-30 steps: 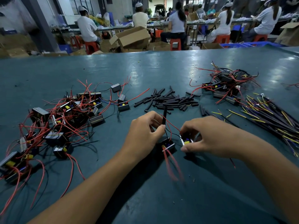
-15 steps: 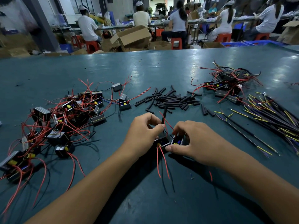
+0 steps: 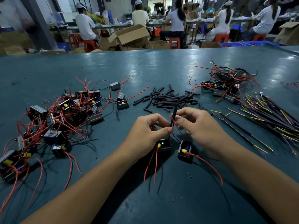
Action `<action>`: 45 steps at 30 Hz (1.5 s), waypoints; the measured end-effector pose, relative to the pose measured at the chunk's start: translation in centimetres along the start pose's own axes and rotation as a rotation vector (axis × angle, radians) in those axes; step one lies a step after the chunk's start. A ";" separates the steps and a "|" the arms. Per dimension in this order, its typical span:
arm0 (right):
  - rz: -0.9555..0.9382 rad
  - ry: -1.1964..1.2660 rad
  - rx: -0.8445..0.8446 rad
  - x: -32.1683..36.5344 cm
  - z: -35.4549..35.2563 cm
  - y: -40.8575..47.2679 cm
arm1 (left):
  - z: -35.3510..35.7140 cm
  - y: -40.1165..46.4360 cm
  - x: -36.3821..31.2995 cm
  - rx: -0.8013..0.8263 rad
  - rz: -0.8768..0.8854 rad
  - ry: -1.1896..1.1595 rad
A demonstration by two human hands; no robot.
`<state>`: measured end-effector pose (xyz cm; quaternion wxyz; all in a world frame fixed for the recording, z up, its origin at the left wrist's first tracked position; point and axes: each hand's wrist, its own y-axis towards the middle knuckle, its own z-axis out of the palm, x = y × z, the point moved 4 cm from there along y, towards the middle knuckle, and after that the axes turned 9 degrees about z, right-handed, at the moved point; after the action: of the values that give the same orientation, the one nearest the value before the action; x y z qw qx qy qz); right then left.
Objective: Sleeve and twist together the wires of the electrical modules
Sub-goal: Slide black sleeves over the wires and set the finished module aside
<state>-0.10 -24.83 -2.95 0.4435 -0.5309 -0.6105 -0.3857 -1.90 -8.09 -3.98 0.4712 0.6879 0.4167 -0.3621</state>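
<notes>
Two boxy black modules on matte bench; left grip pinches thin wires, right grip pinches rubbery sleeve.

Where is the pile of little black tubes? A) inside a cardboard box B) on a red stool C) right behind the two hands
C: the black tubes lie loose on the green table, just beyond the left hand and right hand.

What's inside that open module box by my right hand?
Inside the right module: a yellow component, a blue part behind it, and a red wire leading out. Anything deeper is hidden in shadow.
</notes>
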 end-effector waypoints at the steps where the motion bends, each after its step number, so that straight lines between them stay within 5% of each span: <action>1: 0.010 0.034 0.017 -0.1 0.2 0.0 | 0.0 0.0 0.0 0.012 0.004 0.006; 16: 0.033 0.146 0.043 -0.6 0.6 0.1 | -0.5 -0.2 -1.1 0.014 0.109 0.295; 24: 0.039 0.134 0.062 -0.9 0.7 0.1 | 0.8 -0.8 -1.2 0.154 0.105 0.387; 45: 0.031 0.089 0.145 -1.0 -0.1 0.6 | 1.4 -0.9 -1.7 0.137 0.172 0.347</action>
<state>0.52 -25.20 -3.88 0.5135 -0.4890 -0.6081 -0.3568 -3.53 -9.67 -3.20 0.3737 0.8034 0.4058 -0.2242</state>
